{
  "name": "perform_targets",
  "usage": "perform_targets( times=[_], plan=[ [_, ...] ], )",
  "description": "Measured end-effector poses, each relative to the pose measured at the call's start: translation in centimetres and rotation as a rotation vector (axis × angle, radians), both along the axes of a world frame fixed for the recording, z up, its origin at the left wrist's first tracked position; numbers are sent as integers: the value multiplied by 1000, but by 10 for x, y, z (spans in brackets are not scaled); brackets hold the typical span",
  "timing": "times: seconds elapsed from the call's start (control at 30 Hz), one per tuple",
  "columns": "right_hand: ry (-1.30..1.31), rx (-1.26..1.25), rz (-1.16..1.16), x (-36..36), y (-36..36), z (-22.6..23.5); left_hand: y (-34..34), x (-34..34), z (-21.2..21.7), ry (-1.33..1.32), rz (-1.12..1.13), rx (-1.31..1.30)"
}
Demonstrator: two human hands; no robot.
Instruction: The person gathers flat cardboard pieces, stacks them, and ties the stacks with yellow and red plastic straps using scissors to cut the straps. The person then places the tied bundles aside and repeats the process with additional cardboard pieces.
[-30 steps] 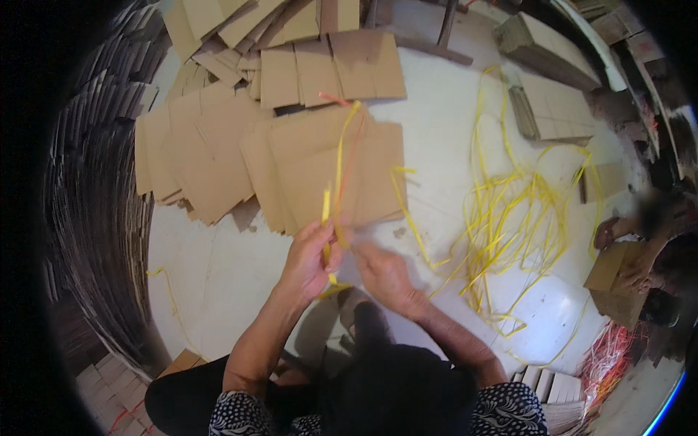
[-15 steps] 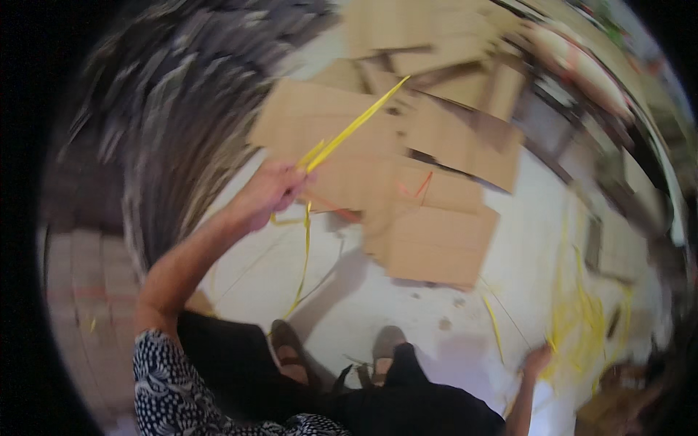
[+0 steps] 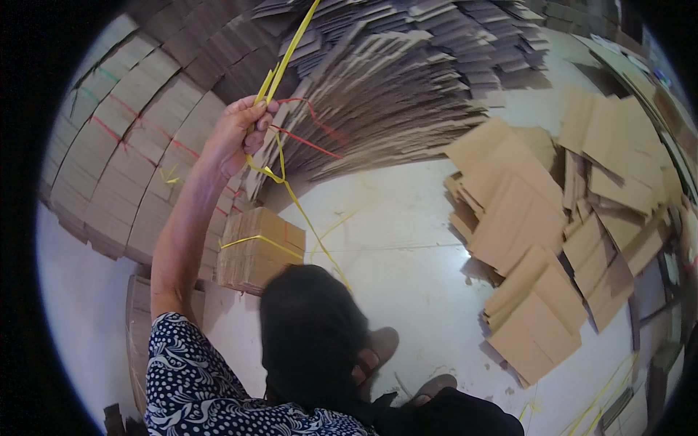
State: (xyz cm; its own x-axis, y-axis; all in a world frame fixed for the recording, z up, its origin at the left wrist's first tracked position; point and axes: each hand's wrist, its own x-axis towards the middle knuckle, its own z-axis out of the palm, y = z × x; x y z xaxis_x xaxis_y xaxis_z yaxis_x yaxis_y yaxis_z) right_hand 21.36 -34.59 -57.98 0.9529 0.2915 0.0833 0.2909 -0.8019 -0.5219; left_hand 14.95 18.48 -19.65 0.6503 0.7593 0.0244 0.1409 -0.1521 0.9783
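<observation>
Raised at the upper left, my left hand is closed around yellow strapping ribbon. One length of it rises past the frame's top edge; a looped, knotted strand hangs below the fist and runs down behind my knee. Thin red ribbon shows beside the fingers; whether the hand also grips it I cannot tell. Below the forearm, on the floor, stands a small bundle of flat cardboard with a yellow band around it. My right hand is out of the picture.
Strapped cardboard stacks line the left side. A fanned row of cardboard sheets leans at the back. Loose brown cardboard pieces lie in piles on the white floor at right. Yellow ribbon trails at the lower right.
The view has swung left, bringing the strapped stacks and small bundle into sight. My left hand, still holding the ribbon, appears higher. My right hand has left the frame.
</observation>
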Motion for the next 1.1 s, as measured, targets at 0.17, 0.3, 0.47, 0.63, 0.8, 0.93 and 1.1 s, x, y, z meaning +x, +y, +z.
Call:
perform_targets(
  times=[0.17,0.3,0.47,0.63,0.8,0.93,1.1],
  plan=[
    [18,-18,5,12,50,-14,52,-14,25,-18,108,104],
    [13,-47,-140,14,94,-13,177,60,64,-59,-26,176],
    [46,-123,-240,11,78,-2,364,147,65,52,188,337],
    [78,-150,-327,8,11,30,431,147,-14,194,240,466],
    [174,-161,-196,28,-15,90,418,89,-65,514,385,779],
    [22,1,-39,64,-6,102,354,79,-46,321,206,692],
    [92,199,34,128,15,140,141,160,-24,37,-340,-263]
  ],
)
